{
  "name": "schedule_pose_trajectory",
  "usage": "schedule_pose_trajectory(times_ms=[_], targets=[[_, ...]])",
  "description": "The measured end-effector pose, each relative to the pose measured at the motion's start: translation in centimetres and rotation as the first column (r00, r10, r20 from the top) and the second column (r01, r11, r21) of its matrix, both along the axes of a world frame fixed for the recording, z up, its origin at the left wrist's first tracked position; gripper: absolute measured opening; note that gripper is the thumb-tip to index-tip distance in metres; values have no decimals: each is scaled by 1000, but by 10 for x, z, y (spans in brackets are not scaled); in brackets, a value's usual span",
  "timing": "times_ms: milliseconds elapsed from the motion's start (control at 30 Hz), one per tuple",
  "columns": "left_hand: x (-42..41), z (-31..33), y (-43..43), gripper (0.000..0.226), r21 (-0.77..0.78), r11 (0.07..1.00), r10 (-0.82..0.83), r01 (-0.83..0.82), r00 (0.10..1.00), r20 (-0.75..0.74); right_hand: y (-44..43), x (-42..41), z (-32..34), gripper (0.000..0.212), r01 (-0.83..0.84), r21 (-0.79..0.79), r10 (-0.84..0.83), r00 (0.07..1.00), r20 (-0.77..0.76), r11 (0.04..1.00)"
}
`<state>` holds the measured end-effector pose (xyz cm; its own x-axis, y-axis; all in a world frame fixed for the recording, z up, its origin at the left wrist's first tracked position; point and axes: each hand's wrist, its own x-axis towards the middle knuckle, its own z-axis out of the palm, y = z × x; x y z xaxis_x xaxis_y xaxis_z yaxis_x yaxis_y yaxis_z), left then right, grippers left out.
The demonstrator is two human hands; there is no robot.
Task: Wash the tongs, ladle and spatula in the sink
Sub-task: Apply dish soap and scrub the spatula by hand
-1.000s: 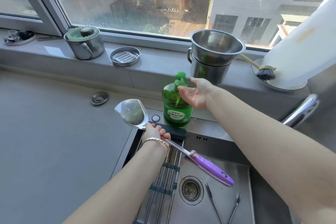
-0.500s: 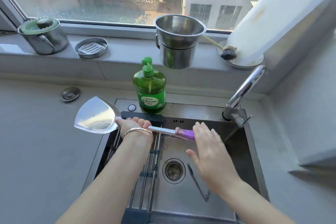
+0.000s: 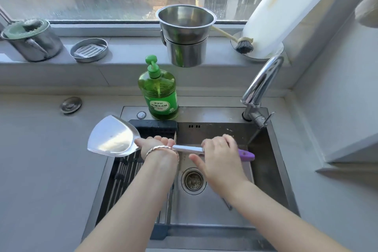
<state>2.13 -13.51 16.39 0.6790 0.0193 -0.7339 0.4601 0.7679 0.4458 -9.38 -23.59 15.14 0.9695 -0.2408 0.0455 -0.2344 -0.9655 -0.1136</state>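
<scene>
Early stage, by my read: spatula [image 3: 114,137] held level over the sink [image 3: 272,170], left hand [image 3: 157,144] clenched on the shaft near the blade, right hand [image 3: 219,154] wrapped on the purple grip, likely rubbing it; no water visible from the tap [image 3: 260,86]. Tongs [image 3: 228,203] lie on the sink floor, mostly hidden under the right forearm; ladle not visible. Soap bottle [image 3: 158,90] sits just behind the basin, rack [image 3: 126,178] covers its left side, nothing blocks the hands.
</scene>
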Motion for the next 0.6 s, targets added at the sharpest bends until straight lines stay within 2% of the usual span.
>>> schedule_pose_trajectory(times_ms=[67, 100, 133, 167, 200, 233, 267, 300, 333, 367, 400, 433, 467, 500, 533, 567, 600], targets=[[-9, 0, -2, 47, 51, 998, -38, 42, 996, -78, 0, 5, 10, 79, -57, 58, 62, 995, -80, 997], [-14, 3, -3, 49, 71, 996, -54, 62, 993, -108, -6, 5, 14, 75, -57, 137, 76, 987, -140, 989], [-15, 3, -4, 50, 90, 993, -59, 70, 991, -122, -14, 5, 16, 68, -19, 303, 100, 961, -256, 953], [-17, 4, -4, 51, 109, 991, -65, 79, 990, -127, -23, 4, 17, 61, 91, 539, 151, 909, -389, 837], [-16, 3, -4, 52, 114, 990, -68, 82, 991, -115, -31, 2, 20, 57, 244, 702, 220, 837, -501, 669], [-17, 3, -4, 52, 103, 990, -83, 93, 992, -98, -39, 0, 21, 55, 382, 786, 307, 767, -563, 486], [-17, 3, -5, 53, 84, 992, -92, 99, 992, -83, -44, -3, 21, 52, 495, 806, 372, 716, -590, 326], [-18, 6, -6, 53, 74, 992, -95, 101, 992, -82, -48, -6, 23, 50, 541, 810, 402, 705, -584, 227], [-16, 6, -7, 54, 78, 992, -88, 95, 993, -80, -49, -9, 26, 49, 530, 817, 390, 719, -576, 229], [-14, 7, -5, 54, 102, 991, -76, 85, 993, -87, -47, -11, 23, 48, 455, 826, 326, 766, -553, 332], [-13, 8, -4, 53, 115, 991, -53, 63, 995, -86, -39, -14, 20, 47, 312, 792, 243, 837, -490, 524], [-13, 8, -5, 51, 129, 991, -35, 46, 995, -90, -31, -16, 15, 46, 137, 639, 138, 923, -361, 757], [-13, 7, -7, 50, 122, 992, -4, 15, 996, -91, -24, -19, 3, 45, 17, 335, 47, 982, -181, 942], [-15, 10, -10, 49, 121, 993, 6, 8, 993, -114, -15, -22, -12, 45, -39, 117, 43, 999, -29, 992], [-19, 10, -12, 48, 130, 991, 1, 17, 991, -131, -6, -22, -16, 49, -53, 11, 52, 996, 73, 999], [-21, 11, -13, 47, 128, 991, -17, 34, 991, -130, -2, -20, -21, 55, -59, -17, 61, 990, 130, 998], [-25, 8, -13, 45, 136, 989, -50, 66, 992, -115, -1, -18, -20, 59, -90, -16, 91, 989, 116, 996]])
